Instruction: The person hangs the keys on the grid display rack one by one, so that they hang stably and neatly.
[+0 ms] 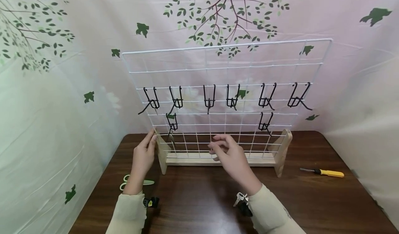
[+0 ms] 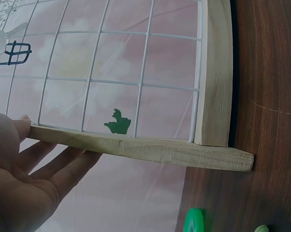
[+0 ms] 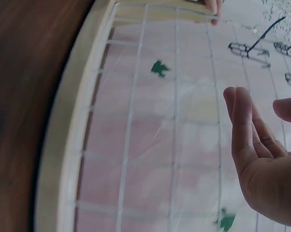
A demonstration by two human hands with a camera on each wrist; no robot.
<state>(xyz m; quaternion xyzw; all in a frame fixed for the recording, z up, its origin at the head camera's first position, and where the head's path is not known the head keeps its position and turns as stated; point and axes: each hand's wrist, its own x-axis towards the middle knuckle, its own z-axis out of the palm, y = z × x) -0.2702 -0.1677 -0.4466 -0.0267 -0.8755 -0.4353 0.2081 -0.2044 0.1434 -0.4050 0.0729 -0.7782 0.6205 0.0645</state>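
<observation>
A white wire grid rack [image 1: 187, 49] stands upright on a wooden base [image 1: 218, 162]. My left hand [image 1: 143, 159] grips the upper end of the rack's left wooden side piece [image 2: 150, 152], thumb on one face and fingers on the other. In front of the grid's lower middle is my right hand [image 1: 232, 157], fingers loosely bent and nothing held. Several black wire hooks [image 1: 266, 102] hang across one row of the grid. Below them are a lower left hook [image 1: 172, 124], with a key [image 2: 0, 42] hanging at it, and a lower right hook [image 1: 264, 126].
Scissors [image 1: 149, 182] with pale green handles lie by the left forearm. On the right of the brown table [image 1: 193, 206] is a screwdriver [image 1: 331, 173] with a yellow handle. A green round object [image 2: 194, 221] shows in the left wrist view. Leaf-printed cloth [image 1: 93, 29] hangs behind.
</observation>
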